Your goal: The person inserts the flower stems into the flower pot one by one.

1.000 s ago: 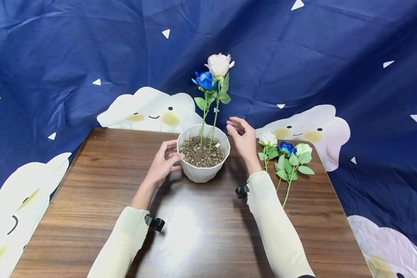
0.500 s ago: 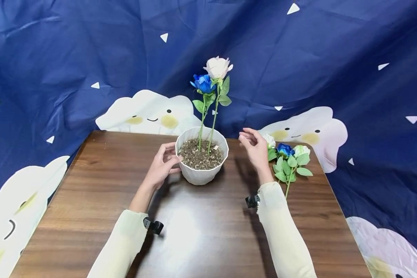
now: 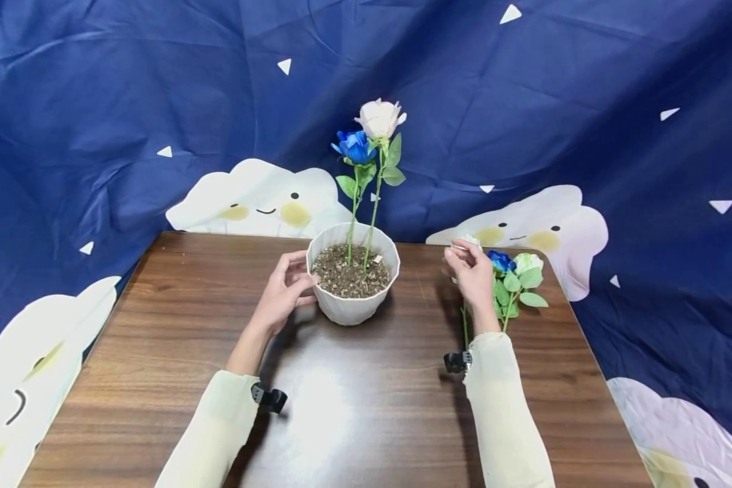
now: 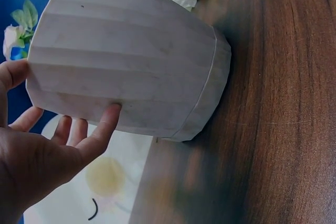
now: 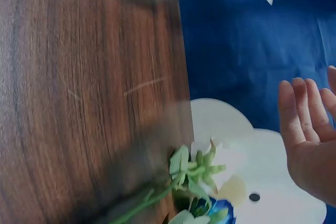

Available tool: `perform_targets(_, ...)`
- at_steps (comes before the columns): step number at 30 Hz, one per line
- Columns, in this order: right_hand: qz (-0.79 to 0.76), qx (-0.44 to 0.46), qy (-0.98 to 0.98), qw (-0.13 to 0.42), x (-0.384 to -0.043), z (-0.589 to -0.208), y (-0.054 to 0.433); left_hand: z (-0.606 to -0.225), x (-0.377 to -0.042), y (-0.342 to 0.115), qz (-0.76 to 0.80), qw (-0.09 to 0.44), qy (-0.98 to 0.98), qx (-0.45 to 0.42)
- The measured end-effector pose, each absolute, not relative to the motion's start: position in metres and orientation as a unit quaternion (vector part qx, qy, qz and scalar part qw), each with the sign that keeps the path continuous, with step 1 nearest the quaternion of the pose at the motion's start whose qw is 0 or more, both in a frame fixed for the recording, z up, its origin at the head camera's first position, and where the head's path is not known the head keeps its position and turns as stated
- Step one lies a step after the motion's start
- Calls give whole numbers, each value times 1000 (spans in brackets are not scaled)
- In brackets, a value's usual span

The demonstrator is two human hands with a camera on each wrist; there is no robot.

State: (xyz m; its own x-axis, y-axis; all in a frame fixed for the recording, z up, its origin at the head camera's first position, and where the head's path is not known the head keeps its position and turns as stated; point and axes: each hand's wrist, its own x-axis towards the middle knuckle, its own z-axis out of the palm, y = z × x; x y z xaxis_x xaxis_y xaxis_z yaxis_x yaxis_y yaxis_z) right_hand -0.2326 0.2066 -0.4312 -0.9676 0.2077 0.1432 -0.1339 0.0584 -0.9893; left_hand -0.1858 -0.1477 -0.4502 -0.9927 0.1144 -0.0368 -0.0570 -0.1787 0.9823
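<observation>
A white faceted flowerpot (image 3: 349, 310) filled with soil stands on the wooden table. Upright in the soil are a blue artificial rose (image 3: 354, 147) and a pale pink one (image 3: 380, 120). My left hand (image 3: 280, 291) holds the pot's left side, thumb by the rim and fingers curved against the wall (image 4: 121, 66). To the right, my right hand (image 3: 474, 278) hovers with nothing in its fingers, above a lying white rose (image 3: 468, 240) that it partly covers. In the right wrist view that rose's green stem (image 5: 139, 208) lies below the hand.
Beside the white rose lie a blue rose (image 3: 501, 261) and a greenish-white rose (image 3: 527, 262) near the table's right back corner. A dark blue curtain (image 3: 439, 81) with cloud prints hangs behind the table (image 3: 366, 420). A black camera sits on each wrist.
My right hand has moved right, from beside the flowerpot to over the lying white rose. My left hand has stayed on the pot. The view has shifted slightly.
</observation>
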Motion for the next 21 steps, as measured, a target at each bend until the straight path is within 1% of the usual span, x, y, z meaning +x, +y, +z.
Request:
perform_targets(4, 693, -52, -706, 132, -235, -439, 221, -449, -188, -149, 770, 53, 636, 22)
perform_targets(9, 680, -87, -716, 130, -228, -442, 236, -449, -188, -149, 770, 55, 635, 23)
perform_targets(21, 662, -149, -731, 70, -209, -461, 264, -450, -185, -148, 769, 60, 636, 21)
